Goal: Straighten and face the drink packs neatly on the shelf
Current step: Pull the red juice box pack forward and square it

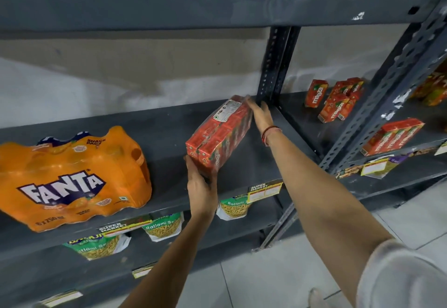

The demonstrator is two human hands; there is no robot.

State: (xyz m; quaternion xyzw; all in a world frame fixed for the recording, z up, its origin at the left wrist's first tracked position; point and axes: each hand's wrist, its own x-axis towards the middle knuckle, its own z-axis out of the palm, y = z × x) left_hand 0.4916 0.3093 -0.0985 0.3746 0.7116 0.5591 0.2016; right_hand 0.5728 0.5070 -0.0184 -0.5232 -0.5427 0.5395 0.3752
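Observation:
A shrink-wrapped red multipack of juice cartons (219,133) sits tilted and skewed on the grey shelf (254,162), its long side running toward the back right. My left hand (202,188) grips its near end from below. My right hand (262,115) lies flat against its far right end, fingers extended. An orange Fanta six-pack (72,179) rests at the left, overhanging the shelf's front edge, label toward me.
The neighbouring shelf bay to the right holds loose Maaza cartons (335,98) and another red multipack (391,136). A perforated steel upright (273,66) stands just behind my right hand. Snack bags (164,225) hang below, with price tags (264,190) on the shelf edge.

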